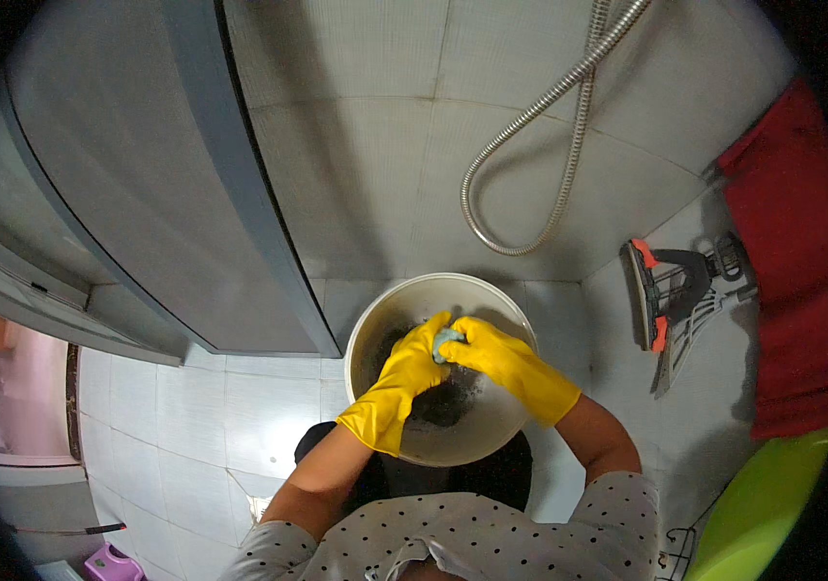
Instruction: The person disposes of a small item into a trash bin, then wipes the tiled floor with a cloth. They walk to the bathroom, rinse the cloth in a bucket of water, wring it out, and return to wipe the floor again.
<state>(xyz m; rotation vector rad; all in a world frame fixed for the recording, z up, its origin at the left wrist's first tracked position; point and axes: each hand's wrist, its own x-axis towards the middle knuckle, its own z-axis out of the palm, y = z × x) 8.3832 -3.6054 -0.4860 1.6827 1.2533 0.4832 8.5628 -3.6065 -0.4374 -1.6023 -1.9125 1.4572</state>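
In the middle of the view stands a round off-white tub, its inside stained with a dark patch of dirt or murky water. Both hands wear long yellow rubber gloves and meet over the tub. My left hand is closed against a small crumpled blue-grey cloth from the left. From the right, my right hand pinches the same cloth with its fingers curled around it. The gloved palms hide part of the tub's bottom.
A grey-framed door panel rises at the left. A metal shower hose loops down the tiled wall. At the right hang a squeegee-like tool and a red cloth, above a green container. A purple plastic item lies lower left.
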